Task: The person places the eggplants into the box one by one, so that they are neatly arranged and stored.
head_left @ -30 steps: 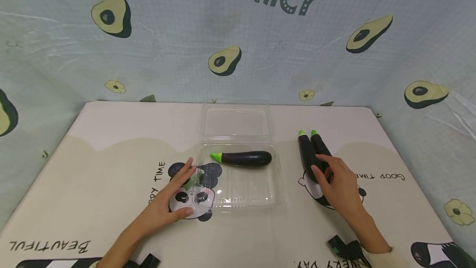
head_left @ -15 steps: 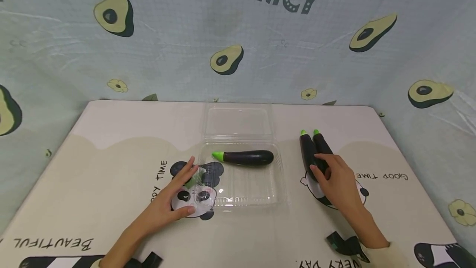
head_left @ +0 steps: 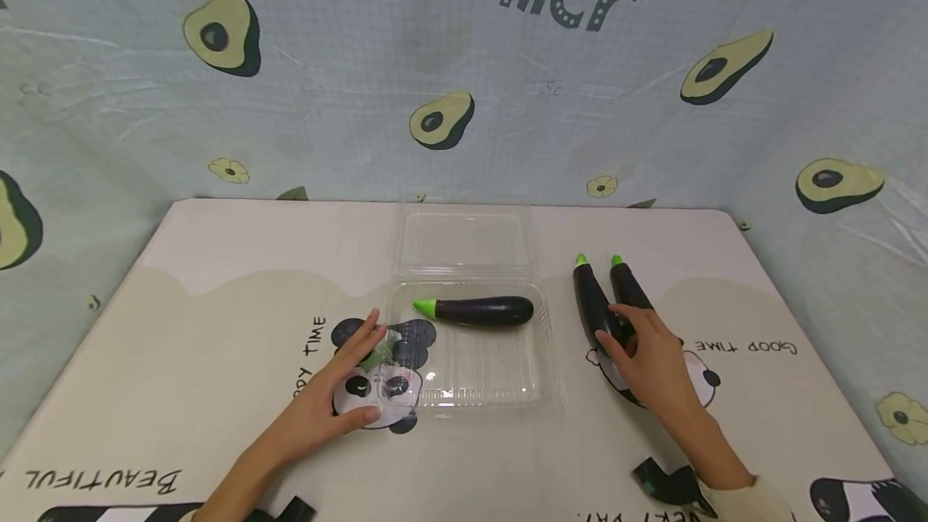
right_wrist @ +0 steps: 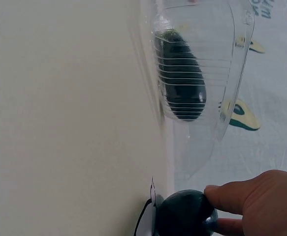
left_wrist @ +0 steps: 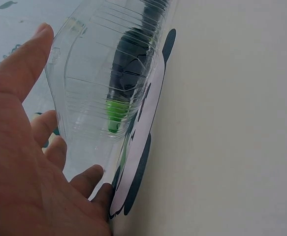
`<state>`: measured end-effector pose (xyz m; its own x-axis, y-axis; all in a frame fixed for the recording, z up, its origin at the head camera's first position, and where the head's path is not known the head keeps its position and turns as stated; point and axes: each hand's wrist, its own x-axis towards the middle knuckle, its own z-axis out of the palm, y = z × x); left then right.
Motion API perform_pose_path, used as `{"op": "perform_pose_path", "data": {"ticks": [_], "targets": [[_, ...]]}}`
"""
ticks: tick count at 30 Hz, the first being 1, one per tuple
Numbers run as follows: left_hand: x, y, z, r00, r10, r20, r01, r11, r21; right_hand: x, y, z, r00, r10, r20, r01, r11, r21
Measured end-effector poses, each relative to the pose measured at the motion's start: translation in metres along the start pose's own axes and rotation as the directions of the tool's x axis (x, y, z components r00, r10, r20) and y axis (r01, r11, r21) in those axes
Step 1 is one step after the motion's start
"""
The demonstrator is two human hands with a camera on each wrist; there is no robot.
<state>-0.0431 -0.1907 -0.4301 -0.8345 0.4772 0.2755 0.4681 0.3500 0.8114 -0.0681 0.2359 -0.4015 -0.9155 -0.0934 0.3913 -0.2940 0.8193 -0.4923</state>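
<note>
A clear plastic clamshell container (head_left: 500, 381) lies with its lid folded back, and one dark purple eggplant (head_left: 484, 311) with a green stem end lies across inside it. My left hand (head_left: 322, 397) is at the container's left side, thumb and fingers spread, with fingers near the clear wall (left_wrist: 72, 93) in the left wrist view. To the right of the container, my right hand (head_left: 652, 361) pinches the near end of a second eggplant (head_left: 590, 296) between thumb and fingers. A third eggplant (head_left: 629, 287) lies just right of it, its lower part hidden by that hand.
The clear lid (head_left: 464, 238) lies flat towards the table's back edge. A printed cloth wall (head_left: 326, 119) rises behind the table (head_left: 239, 345). Black straps with cameras (head_left: 670, 483) sit by the wrists. Panda figures and lettering are printed on the tabletop.
My right hand has shifted slightly left with the second eggplant, widening the gap between its tip and the third eggplant's. My left hand and the container stay in place.
</note>
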Motion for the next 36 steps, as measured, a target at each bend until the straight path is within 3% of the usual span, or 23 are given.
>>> {"op": "perform_pose_path", "data": {"ticks": [8, 12, 20, 32, 36], "targets": [[0.0, -0.001, 0.001, 1.0, 0.023, -0.004, -0.023, 1.0, 0.019, -0.004, 0.002, 0.003, 1.0, -0.013, 0.014, 0.014, 0.999, -0.035], [0.0, -0.001, 0.001, 1.0, 0.004, 0.002, -0.004, 1.0, 0.014, -0.004, 0.002, 0.003, 1.0, -0.004, 0.014, 0.004, 0.999, -0.032], [0.002, -0.001, 0.001, 1.0, 0.0, 0.008, 0.0, 1.0, 0.008, -0.004, 0.001, 0.008, 0.996, 0.07, 0.048, -0.07, 0.998, -0.002], [0.0, -0.001, 0.003, 0.999, 0.048, -0.016, -0.048, 0.999, 0.004, -0.007, -0.001, 0.014, 0.989, 0.144, 0.014, -0.145, 0.989, 0.041], [0.0, -0.002, 0.003, 0.999, 0.033, -0.017, -0.033, 0.999, -0.001, -0.009, -0.004, 0.016, 0.982, 0.189, 0.024, -0.19, 0.98, 0.055]]}}
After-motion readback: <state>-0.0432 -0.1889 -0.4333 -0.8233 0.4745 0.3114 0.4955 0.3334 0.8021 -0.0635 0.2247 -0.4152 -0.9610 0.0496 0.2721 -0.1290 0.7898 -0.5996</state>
